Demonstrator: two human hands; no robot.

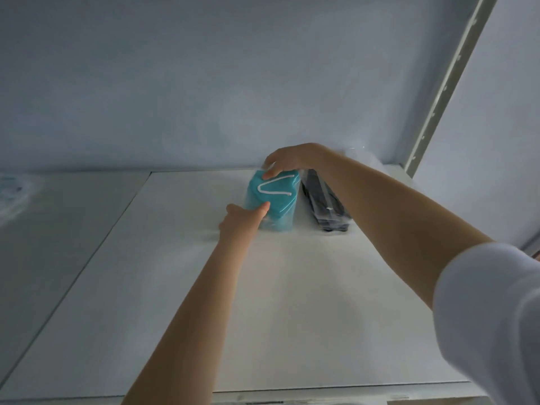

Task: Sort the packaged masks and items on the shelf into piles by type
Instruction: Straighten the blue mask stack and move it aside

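Note:
A stack of teal masks in clear wrappers (277,200) stands near the back of the white shelf (263,302). White ear loops show on its top. My left hand (242,222) grips the stack's near left side, thumb on top. My right hand (289,160) holds the stack's far top edge, fingers curled over it. Right beside the teal stack lies a pile of dark packaged masks (325,206), partly hidden under my right forearm.
A pale wall (204,83) closes off the back of the shelf. A white perforated shelf upright (444,92) slants up at the right. A lower grey surface (52,229) lies to the left with a blurred crumpled wrapper (11,194) at its far edge.

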